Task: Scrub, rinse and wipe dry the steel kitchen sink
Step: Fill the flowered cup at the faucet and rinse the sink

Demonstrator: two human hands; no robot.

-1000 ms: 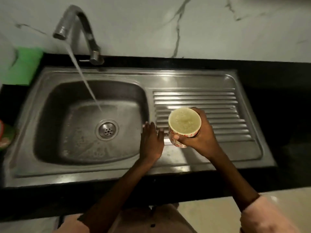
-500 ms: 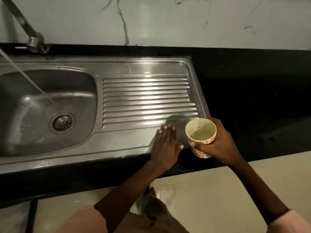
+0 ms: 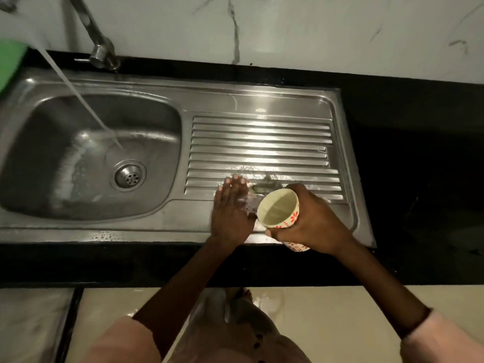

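The steel sink (image 3: pixel 167 231) fills the counter, with its basin on the left and a ribbed drainboard (image 3: pixel 262 142) on the right. Water runs from the tap (image 3: pixel 100 52) into the basin near the drain (image 3: pixel 130 175). My right hand (image 3: pixel 314 218) grips a cream cup with red flowers (image 3: pixel 279 208), tilted toward the drainboard, and water spills from it onto the ribs. My left hand (image 3: pixel 231 208) lies flat with straight fingers on the wet drainboard just left of the cup.
A green sponge (image 3: pixel 10 64) lies at the far left edge on the black counter (image 3: pixel 419 153). A white marble wall rises behind. Pale floor tiles (image 3: pixel 327 323) show below the counter's front edge.
The cup has tipped further and pours water onto the drainboard. Both hands moved from the front right corner back onto the ribs. The camera swung left, showing the basin again.
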